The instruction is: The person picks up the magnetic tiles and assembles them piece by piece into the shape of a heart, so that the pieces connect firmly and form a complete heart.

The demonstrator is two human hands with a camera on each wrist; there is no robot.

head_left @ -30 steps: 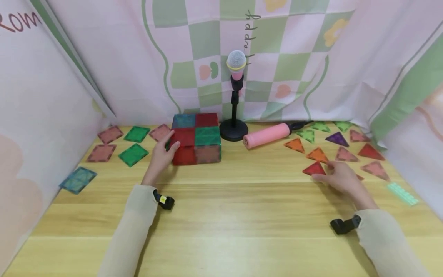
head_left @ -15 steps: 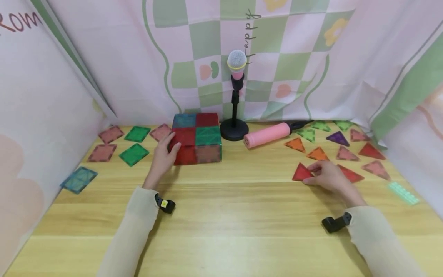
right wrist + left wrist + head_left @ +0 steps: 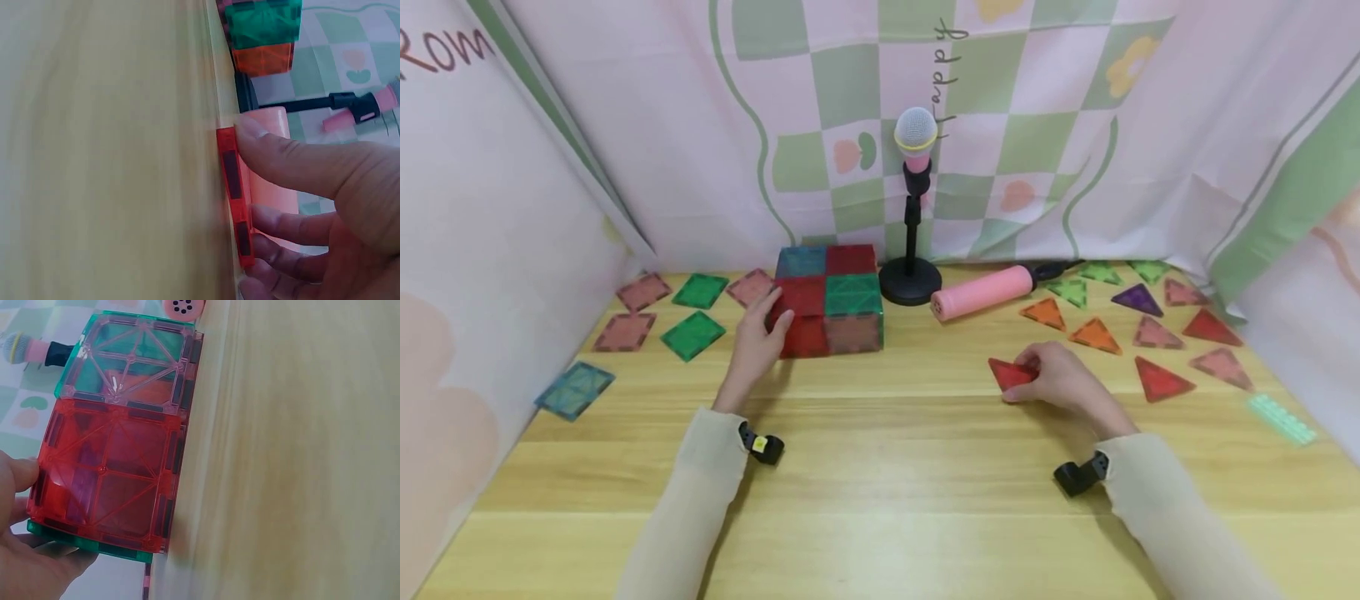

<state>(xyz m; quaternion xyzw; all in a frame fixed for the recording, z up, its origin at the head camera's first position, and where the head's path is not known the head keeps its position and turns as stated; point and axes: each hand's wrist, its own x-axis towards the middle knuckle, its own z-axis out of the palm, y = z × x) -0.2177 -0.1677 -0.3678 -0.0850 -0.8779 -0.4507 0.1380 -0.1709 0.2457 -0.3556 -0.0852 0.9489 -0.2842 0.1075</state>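
Observation:
My right hand (image 3: 1063, 379) pinches a red triangular magnetic tile (image 3: 1009, 374) between thumb and fingers, low over the middle right of the table. In the right wrist view the tile (image 3: 234, 194) shows edge-on, dark magnets along its rim. My left hand (image 3: 754, 342) rests at the left end of a box built from square magnetic tiles (image 3: 853, 333), its thumb on the top edge and its fingers against the green left side. Red, blue and green squares form the box's top; its front (image 3: 103, 469) is red and pink.
Loose pink, green and blue square tiles (image 3: 692, 335) lie left of the box. Several triangular tiles (image 3: 1161, 379) and a mint studded strip (image 3: 1281, 419) lie at the right. Behind are a microphone on a black stand (image 3: 912, 279) and a pink cylinder (image 3: 985, 293). Curtains (image 3: 700, 167) enclose the table.
My right hand has picked the red triangle from among the triangles at the right and carried it left toward the box, tilting it. The left hand has stayed at the box.

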